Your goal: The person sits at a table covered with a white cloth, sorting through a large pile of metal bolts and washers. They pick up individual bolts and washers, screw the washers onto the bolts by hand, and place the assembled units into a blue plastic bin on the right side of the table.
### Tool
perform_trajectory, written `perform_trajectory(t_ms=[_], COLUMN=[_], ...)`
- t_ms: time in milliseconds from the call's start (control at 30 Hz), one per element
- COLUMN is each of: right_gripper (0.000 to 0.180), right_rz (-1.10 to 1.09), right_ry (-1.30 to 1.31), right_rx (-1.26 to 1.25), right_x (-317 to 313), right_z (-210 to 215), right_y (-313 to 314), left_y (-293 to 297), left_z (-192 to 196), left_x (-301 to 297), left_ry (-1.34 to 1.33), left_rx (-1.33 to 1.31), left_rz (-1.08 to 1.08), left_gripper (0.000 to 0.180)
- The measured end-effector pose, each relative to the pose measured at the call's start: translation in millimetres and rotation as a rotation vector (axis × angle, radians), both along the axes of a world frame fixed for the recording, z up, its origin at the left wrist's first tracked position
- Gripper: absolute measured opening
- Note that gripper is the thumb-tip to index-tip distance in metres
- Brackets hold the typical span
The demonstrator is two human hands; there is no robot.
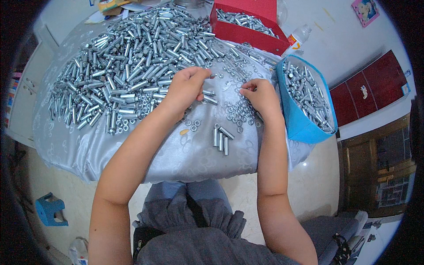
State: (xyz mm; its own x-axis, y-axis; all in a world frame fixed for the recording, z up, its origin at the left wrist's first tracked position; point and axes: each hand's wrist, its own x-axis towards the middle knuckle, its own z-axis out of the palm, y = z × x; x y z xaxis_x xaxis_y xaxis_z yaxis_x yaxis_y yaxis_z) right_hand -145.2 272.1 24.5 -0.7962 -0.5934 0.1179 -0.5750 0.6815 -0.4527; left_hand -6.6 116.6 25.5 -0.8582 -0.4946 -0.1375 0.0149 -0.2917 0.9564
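Observation:
My left hand [187, 90] is closed over the right side of a big pile of silver sleeve anchor bolts [132, 70]. A small metal piece shows at its thumb and forefinger, too small to name. Below its curled fingers, bolts [209, 100] stick out, and I cannot tell if they are held or lying there. My right hand [264, 96] is closed in a pinch above loose nuts [238, 114]; whatever is between its fingertips is hidden. Several metal sleeves [226, 146] lie grouped in front of the nuts, nearer to me.
A blue fabric bin [304, 130] full of bolts stands right of my right hand. Behind it are a red box [249, 28] with more bolts and a plastic bottle [298, 37]. A grey satin cloth [194, 161] covers the table. A blue stool [51, 210] is on the floor.

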Motion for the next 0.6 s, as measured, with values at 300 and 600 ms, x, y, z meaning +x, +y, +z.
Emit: perform_trajectory(t_ms=[300,600], right_gripper=[0.018,0.018], right_rz=[0.144,0.382], right_ry=[-0.324,-0.842], right_rx=[-0.424,-0.642], right_x=[2.1,30.5], right_z=[1.3,16.7], right_y=[-9.5,-21.3], left_y=[6.0,9.0], left_z=[0.3,-7.4], left_x=[1.0,-0.2], left_ry=[-0.044,-0.014], left_rx=[-0.124,-0.069], left_rz=[0.010,-0.049], left_gripper=[0.020,0.021])
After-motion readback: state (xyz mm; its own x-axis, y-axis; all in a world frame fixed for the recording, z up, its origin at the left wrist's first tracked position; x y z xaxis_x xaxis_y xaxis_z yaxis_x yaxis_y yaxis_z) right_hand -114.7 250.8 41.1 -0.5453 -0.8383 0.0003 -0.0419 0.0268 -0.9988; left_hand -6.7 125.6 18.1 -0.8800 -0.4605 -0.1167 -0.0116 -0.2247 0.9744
